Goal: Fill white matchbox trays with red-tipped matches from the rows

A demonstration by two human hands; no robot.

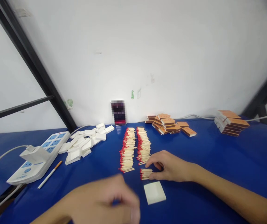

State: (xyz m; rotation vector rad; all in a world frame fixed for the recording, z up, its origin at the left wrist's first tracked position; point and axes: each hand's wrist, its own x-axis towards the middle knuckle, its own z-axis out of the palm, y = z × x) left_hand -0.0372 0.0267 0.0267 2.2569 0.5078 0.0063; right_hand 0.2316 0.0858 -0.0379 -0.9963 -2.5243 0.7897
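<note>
My right hand (pixel 168 168) rests on the blue table (pixel 217 155), its fingertips pinched on a small bundle of red-tipped matches (pixel 145 174). Just in front of that bundle lies an open white matchbox tray (pixel 154 192). Two long rows of matches (pixel 135 147) run away from the hand toward the wall. My left hand (pixel 103 203) hovers low at the near edge, blurred by motion, fingers curled; whether it holds anything cannot be made out.
A heap of white trays (pixel 84 143) lies left of the matches. Orange matchbox sleeves (pixel 168 123) are piled at the back, with another stack (pixel 231 123) far right. A white power strip (pixel 37 155) with a plug and a cigarette (pixel 49 174) sit at left.
</note>
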